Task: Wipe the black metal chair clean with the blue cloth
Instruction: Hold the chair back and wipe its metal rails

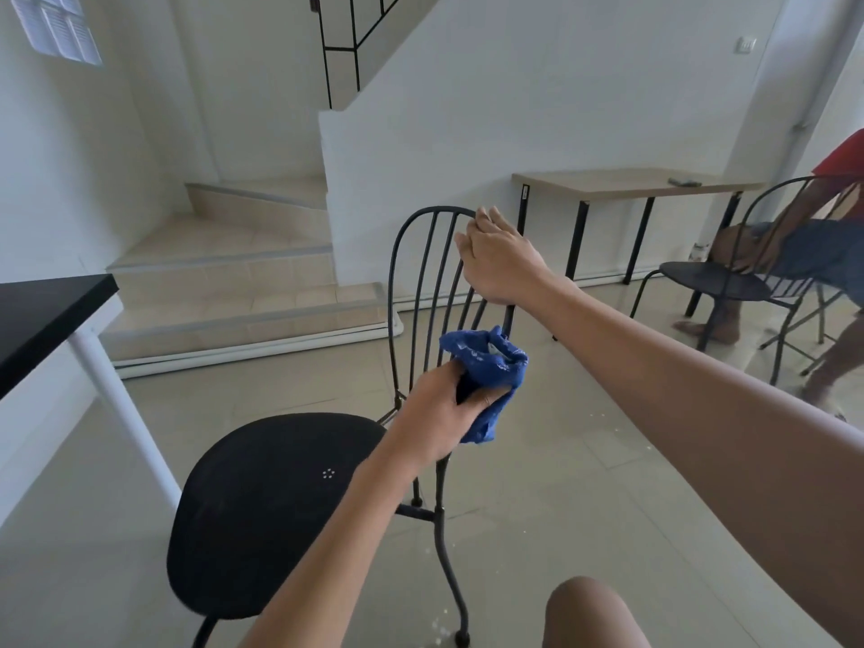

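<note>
The black metal chair [276, 502] stands in front of me, its round seat low at the left and its barred backrest rising in the middle. My right hand [498, 254] grips the top right of the backrest frame. My left hand [444, 404] holds the bunched blue cloth [486, 376] against the lower bars of the backrest, near where they meet the seat. The cloth hides the bars behind it.
A black tabletop on a white leg [56, 320] stands at the left. Tiled stairs [234, 273] rise behind the chair. A wooden table [631, 182] lines the far wall. At the right a person sits on a second black chair [729, 282]. My knee [589, 615] shows below.
</note>
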`<state>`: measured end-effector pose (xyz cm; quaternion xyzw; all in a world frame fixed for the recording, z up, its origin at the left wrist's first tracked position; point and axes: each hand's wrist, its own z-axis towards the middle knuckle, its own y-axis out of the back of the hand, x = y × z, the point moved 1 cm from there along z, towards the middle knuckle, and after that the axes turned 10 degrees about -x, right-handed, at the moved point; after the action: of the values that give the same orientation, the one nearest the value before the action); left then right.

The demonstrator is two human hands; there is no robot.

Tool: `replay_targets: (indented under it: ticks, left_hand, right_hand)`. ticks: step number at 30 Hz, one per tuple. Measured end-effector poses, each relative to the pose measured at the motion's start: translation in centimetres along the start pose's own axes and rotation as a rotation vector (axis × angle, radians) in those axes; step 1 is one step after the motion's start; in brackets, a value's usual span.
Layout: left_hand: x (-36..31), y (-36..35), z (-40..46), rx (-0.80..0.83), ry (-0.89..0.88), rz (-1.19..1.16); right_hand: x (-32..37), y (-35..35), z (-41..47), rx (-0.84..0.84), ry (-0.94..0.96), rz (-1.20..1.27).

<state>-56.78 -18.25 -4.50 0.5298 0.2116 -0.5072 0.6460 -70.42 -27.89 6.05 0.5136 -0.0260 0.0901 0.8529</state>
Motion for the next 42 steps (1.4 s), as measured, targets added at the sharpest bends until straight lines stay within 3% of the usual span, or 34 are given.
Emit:
replay_targets:
  ticks: [3,8,11,15,22,28,31,33,36,42]
  left_hand:
    - [1.6,-1.3,-0.7,-0.108,-0.061,0.008]
    - [6.6,-2.3,-2.7,0.012,0.050,0.071]
    - [8.6,-2.5,-3.5,-0.020,0.082,0.095]
    - [6.7,-2.1,-3.3,0.006,-0.016,0.061]
    - [0.9,-1.2,-0.2,-0.189,-0.225,0.144]
    - [6.2,-3.0,-2.7,-0.205,-0.269,0.293]
    - [10.6,-4.0,-4.0,-0.055,-0.336,0.589]
    - [12.3,-4.4,-4.7,0.071,-0.211,0.624]
    - [12.0,-3.8,-4.1,0.018,0.039,0.455]
    - [6.4,-1.9,-2.0,-0.025,-0.136,0.203]
  right_hand:
    - [0.2,0.3,-0.2,-0.005,0.023,-0.008]
    - [0.5,0.7,-0.5,-0.016,-0.023,0.034]
    - [0.6,0.6,-0.5,-0.009,-0.017,0.021]
    - [0.5,0.5,-0.5,-0.009,-0.030,0.014]
    - [0.9,1.0,-0.8,-0.004,-0.027,-0.037]
    - [1.0,1.1,-0.9,0.008,-0.037,-0.038]
    - [1.0,1.1,-0.9,0.014,-0.038,-0.047]
    - [1.0,1.1,-0.9,0.017,-0.039,-0.053]
    - [1.0,1.0,-0.9,0.025,-0.038,-0.074]
    - [1.0,1.0,-0.9,0.017,-0.035,-0.067]
